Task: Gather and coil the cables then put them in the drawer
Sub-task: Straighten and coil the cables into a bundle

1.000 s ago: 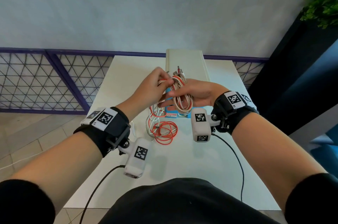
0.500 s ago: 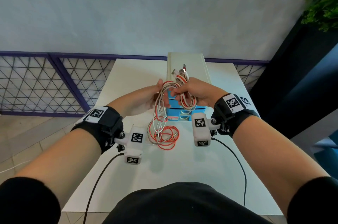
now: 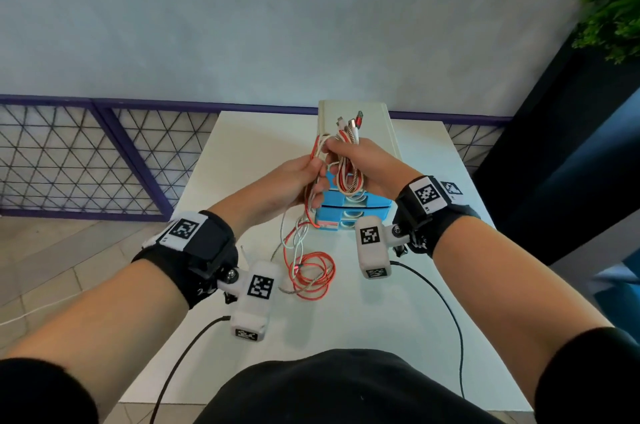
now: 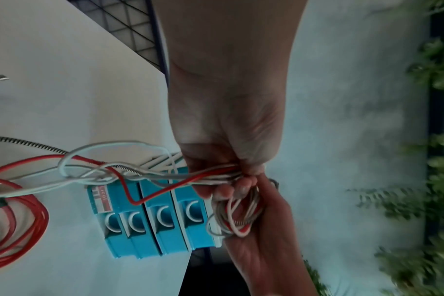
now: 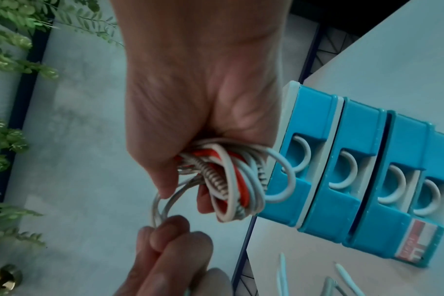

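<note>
The right hand [image 3: 360, 165] is curled tight around a bunch of looped cables [image 3: 349, 177], red, white and striped ones, and holds them up in the air over the table [image 3: 242, 146]. A few plugs [image 3: 351, 122] stick up out of the top of the fist. The left hand [image 3: 294, 181] is just to the left of it, touching it, and its fingers [image 5: 165, 234] pinch the loose strands that come out of the bunch. From there the strands hang down to the table. They end in a messy pile [image 3: 311, 271] of red and striped cable, which lies on the table near the person, between the two wrists. A small blue drawer box [image 3: 356, 207] stands on the table right behind the hands, on the far side. It has four blue drawers [image 5: 342, 166], each with a round white handle, and all of them look pushed in. A red and white sticker [image 4: 101, 200] is at the bottom of the box. A green plant [image 3: 613, 1] is far off to the right.
</note>
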`<state>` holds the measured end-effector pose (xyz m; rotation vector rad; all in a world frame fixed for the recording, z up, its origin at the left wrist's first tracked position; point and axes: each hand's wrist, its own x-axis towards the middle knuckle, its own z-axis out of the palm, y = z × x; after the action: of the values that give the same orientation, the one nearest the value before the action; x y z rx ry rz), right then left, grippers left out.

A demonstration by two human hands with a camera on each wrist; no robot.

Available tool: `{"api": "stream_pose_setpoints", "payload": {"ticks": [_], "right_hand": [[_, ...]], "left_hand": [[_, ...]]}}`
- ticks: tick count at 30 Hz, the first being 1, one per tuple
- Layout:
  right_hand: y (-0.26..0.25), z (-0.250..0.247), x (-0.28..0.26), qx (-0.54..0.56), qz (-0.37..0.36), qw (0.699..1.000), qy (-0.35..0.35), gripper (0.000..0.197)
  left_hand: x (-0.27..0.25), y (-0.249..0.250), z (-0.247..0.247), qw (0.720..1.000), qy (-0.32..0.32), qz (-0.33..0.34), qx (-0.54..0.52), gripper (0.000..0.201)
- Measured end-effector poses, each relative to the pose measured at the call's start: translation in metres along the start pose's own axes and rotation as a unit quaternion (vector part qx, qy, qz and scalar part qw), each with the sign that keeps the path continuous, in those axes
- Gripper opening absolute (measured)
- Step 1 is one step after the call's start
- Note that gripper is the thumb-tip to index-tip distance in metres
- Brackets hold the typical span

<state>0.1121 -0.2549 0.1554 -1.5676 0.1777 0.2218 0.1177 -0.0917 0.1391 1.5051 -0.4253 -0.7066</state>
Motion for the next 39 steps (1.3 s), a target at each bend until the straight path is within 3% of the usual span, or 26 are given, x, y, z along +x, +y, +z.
{"api": "stream_pose_setpoints", "payload": {"ticks": [3, 6, 11, 17, 20, 22, 28, 31, 36, 39], "right_hand": [[-0.001, 0.004, -0.005, 0.139, 0.030, 0.987, -0.070, 0.026], [-0.003, 0.003, -0.008, 0.202, 0.035, 0.974, -0.101, 0.029], [0.003, -0.003, -0.008, 0.157, 0.025, 0.985, -0.069, 0.011], [0.011, -0.015, -0.008, 0.109, 0.033, 0.991, -0.074, 0.015], [0.013, -0.014, -0.007, 0.084, 0.034, 0.992, -0.086, 0.015], [0.014, -0.014, -0.007, 0.074, 0.033, 0.993, -0.080, 0.014], [0.015, -0.015, -0.005, 0.061, 0.028, 0.997, -0.034, 0.017], [0.019, -0.011, -0.002, 0.038, 0.018, 0.999, -0.004, 0.017], [0.015, -0.004, -0.001, -0.003, 0.009, 1.000, -0.007, 0.018], [0.009, 0.002, -0.003, 0.040, 0.023, 0.998, -0.051, 0.039]], "left_hand": [[0.001, 0.002, 0.009, 0.998, 0.034, 0.029, 0.046, 0.029], [0.003, 0.005, 0.014, 0.996, 0.058, 0.034, 0.066, 0.029], [0.005, 0.006, 0.011, 0.998, 0.058, 0.010, 0.038, 0.032], [0.004, 0.005, -0.006, 0.995, 0.067, -0.065, -0.036, 0.039], [0.005, 0.004, -0.009, 0.993, 0.083, -0.082, -0.012, 0.050], [0.005, 0.002, -0.010, 0.993, 0.089, -0.077, 0.002, 0.046], [-0.001, -0.007, -0.015, 0.993, -0.016, -0.087, -0.075, 0.031], [-0.004, -0.009, -0.012, 0.993, -0.035, -0.104, -0.035, 0.032], [-0.003, -0.004, 0.003, 0.998, 0.039, -0.048, 0.015, 0.031], [-0.002, -0.001, 0.017, 0.992, 0.074, -0.009, 0.105, 0.030]]}}
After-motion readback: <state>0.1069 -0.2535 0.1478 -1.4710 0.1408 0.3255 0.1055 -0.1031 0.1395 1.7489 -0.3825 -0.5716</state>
